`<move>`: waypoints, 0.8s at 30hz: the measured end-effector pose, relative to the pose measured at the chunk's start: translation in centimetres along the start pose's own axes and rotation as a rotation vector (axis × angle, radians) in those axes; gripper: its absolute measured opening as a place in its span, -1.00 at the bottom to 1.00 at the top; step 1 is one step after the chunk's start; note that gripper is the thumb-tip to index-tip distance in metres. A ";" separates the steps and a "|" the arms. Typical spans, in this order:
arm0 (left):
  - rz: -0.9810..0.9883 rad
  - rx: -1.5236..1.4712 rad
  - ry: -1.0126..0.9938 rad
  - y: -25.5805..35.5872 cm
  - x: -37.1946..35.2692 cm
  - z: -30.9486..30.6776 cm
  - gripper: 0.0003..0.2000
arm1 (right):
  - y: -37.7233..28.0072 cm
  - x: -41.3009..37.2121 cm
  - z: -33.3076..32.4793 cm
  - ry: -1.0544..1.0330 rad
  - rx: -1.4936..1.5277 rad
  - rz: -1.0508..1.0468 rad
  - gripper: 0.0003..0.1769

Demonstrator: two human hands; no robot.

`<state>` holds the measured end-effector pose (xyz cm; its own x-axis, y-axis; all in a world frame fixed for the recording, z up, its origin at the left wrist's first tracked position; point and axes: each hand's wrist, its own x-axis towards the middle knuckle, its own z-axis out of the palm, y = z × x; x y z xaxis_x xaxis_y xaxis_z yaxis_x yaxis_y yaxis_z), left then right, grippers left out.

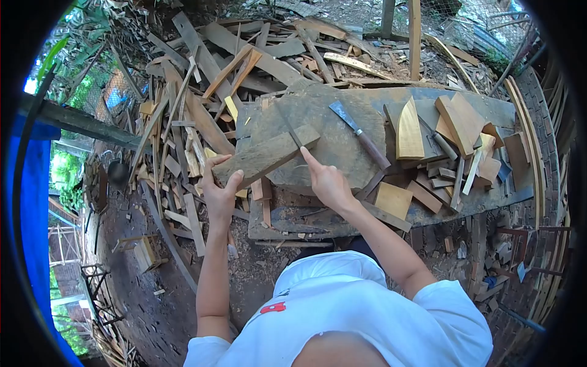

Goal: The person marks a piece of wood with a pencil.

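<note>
My left hand (221, 186) is closed around the near end of a thick wooden block (263, 160), thumb on one side and fingers on the other. The block slants up to the right over a round chopping stump (348, 101). In my right hand (329, 183) is a long-bladed knife (287, 124), its handle hidden by my fingers. My index finger stretches forward along it. The narrow dark blade crosses the block near its far end; whether it cuts in cannot be told. A second knife (361, 133) with a wooden handle lies on the stump to the right.
A worn workbench (293, 226) carries the stump. On its right lie a pale pointed wood piece (409, 131), several blocks (460, 125) and offcuts (393, 200). Scrap wood (202, 116) is heaped behind and left. A blue tarp (30, 232) hangs at the far left.
</note>
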<state>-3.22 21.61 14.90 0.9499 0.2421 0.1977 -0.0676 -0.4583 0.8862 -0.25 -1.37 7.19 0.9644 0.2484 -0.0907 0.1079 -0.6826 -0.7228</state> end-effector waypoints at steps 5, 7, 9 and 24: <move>-0.085 -0.075 -0.010 1.6 -0.5 0.5 -0.68 | 3.0 3.5 1.4 0.078 0.042 0.033 -0.47; -0.060 -0.025 0.002 2.1 -0.5 0.6 -0.68 | 2.7 4.4 1.9 0.154 0.097 0.016 -0.48; -0.028 0.024 0.007 1.5 -0.6 0.5 -0.68 | 1.6 1.8 1.2 0.106 0.090 0.037 -0.49; -0.034 0.009 -0.012 2.8 -1.0 1.3 -0.69 | 1.9 0.8 0.7 0.043 0.059 0.059 -0.49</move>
<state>-3.95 18.93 16.67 0.9552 0.2471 0.1626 -0.0328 -0.4579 0.8884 0.58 -1.95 5.25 0.9783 0.1784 -0.1053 0.0377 -0.6531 -0.7563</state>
